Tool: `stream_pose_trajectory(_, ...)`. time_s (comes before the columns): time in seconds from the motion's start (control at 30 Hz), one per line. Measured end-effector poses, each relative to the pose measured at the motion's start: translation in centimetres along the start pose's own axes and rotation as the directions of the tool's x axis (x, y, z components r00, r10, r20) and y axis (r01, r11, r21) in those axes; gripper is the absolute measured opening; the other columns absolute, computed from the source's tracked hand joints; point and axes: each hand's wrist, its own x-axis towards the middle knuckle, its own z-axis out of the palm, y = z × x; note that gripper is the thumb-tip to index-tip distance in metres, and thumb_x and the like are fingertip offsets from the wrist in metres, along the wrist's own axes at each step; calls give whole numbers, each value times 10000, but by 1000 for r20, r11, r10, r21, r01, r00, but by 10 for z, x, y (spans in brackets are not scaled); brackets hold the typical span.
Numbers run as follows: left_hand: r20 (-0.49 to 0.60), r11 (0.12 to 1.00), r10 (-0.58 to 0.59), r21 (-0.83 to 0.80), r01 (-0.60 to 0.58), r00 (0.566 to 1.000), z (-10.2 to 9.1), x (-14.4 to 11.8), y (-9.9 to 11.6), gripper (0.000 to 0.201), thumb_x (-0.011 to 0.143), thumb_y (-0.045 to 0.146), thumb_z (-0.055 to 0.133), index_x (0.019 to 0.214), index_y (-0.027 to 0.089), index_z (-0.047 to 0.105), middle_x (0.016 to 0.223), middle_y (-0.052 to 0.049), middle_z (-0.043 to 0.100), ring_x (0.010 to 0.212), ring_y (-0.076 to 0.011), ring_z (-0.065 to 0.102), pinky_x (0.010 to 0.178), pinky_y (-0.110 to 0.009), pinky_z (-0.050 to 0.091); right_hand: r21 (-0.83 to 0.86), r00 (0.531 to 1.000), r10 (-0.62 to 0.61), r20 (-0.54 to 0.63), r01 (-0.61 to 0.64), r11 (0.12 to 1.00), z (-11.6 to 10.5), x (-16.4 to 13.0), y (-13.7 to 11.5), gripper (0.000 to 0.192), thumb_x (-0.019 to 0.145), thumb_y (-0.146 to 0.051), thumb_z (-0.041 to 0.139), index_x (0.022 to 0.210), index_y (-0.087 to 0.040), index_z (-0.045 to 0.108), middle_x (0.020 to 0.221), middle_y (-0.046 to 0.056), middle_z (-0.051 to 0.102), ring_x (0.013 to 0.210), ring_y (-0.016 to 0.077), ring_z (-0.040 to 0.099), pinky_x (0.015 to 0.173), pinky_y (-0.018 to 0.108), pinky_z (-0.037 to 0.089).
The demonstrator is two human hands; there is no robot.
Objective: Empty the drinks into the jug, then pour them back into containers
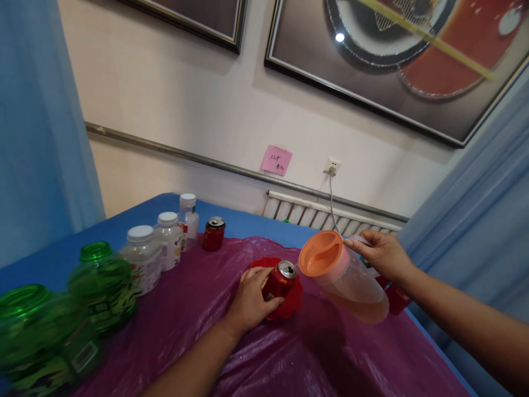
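Note:
My left hand (253,300) is wrapped round a red drink can (281,279), which is open at the top and stands over a red scalloped dish (296,300). In my right hand (382,251) is the handle of a clear plastic pitcher (359,295) with an orange lid (324,253). The pitcher is tipped to the left, with its lid close to the can's opening and some liquid low in its body. Whether a stream runs between them is too faint to tell.
A second red can (214,234) stands at the back. Along the left are white-capped jars (142,259) and green plastic jars (102,286). A purple plastic sheet (185,336) covers much of the blue table (136,212). Behind are a radiator (297,212) and a plugged-in cord (332,193).

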Motion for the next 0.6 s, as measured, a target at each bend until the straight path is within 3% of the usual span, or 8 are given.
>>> stream_pose_trajectory(0.6, -2, 1000, 0, 8, 0, 1000, 1, 0, -1, 614, 640, 303, 847, 1225, 263, 667, 1248, -86, 684, 1185, -335, 601, 1059, -510, 434, -38, 1000, -4, -27, 3, 999, -1, 2, -1, 662, 682, -835, 653, 534, -232, 424, 503, -51, 356, 475, 103, 321, 434, 246, 235)
